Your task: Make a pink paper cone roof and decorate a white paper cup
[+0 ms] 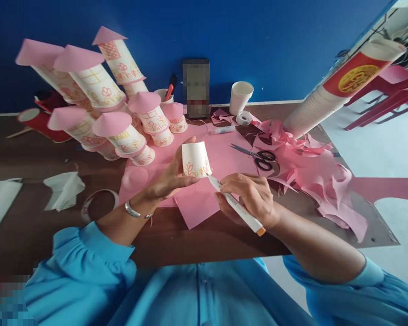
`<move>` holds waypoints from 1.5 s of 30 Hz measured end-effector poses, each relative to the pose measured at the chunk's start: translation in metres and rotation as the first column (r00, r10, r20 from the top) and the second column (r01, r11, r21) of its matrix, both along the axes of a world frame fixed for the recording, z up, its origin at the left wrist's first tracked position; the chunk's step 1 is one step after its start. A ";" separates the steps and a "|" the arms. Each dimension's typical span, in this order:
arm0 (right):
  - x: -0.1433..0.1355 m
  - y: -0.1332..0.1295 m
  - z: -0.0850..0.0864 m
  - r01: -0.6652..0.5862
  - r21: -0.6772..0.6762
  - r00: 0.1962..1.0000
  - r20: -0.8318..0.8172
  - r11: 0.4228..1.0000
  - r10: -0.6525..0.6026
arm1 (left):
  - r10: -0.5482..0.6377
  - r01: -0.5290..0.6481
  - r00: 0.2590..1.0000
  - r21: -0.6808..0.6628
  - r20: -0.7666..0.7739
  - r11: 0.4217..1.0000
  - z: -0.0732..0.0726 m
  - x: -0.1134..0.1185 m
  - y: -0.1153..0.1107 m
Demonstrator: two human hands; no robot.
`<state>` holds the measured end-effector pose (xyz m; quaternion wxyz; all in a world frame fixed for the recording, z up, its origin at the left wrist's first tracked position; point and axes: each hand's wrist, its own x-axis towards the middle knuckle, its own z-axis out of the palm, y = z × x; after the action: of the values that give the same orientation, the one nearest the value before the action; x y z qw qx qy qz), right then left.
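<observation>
A white paper cup (195,156), upside down, carries orange and yellow flower drawings near its rim. My left hand (172,179) is wrapped around its left side and bottom edge. In my right hand (250,194) is a white marker (241,212) with an orange end; its tip is at the cup's lower right edge. Beneath both hands lie pink paper sheets (197,208). Behind and to the left stand several cup towers (122,136) with pink cone roofs and similar drawings.
Black-handled scissors (263,158), a glue stick (222,130) and a tape roll (244,118) lie beyond my right hand. Pink scraps (313,172) and a tall cup stack (326,99) are at the right. A phone (196,88) leans against the blue wall. A tape ring (100,192) sits left.
</observation>
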<state>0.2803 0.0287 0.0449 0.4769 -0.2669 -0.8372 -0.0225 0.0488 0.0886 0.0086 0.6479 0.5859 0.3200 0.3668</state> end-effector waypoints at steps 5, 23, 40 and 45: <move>-0.004 0.003 -0.005 -0.019 -0.009 1.000 -0.002 1.000 0.019 | 0.022 -0.025 0.998 0.042 0.062 0.999 0.002 0.009 -0.003; -0.006 0.001 -0.004 -0.072 0.003 0.995 -0.064 0.997 0.072 | 0.048 -0.066 0.990 0.139 0.132 0.988 -0.005 0.011 -0.002; -0.006 0.005 -0.003 -0.074 0.042 0.992 -0.098 0.996 0.078 | -0.024 0.095 0.914 -0.157 0.405 0.983 -0.007 0.007 0.000; -0.007 0.003 -0.005 -0.067 0.022 0.995 -0.067 0.998 0.068 | -0.075 0.127 0.930 -0.123 0.361 0.984 -0.013 0.005 0.000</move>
<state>0.2736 0.0316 0.0396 0.5081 -0.2343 -0.8288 -0.0054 0.0533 0.0884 -0.0048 0.7537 0.4775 0.1928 0.4084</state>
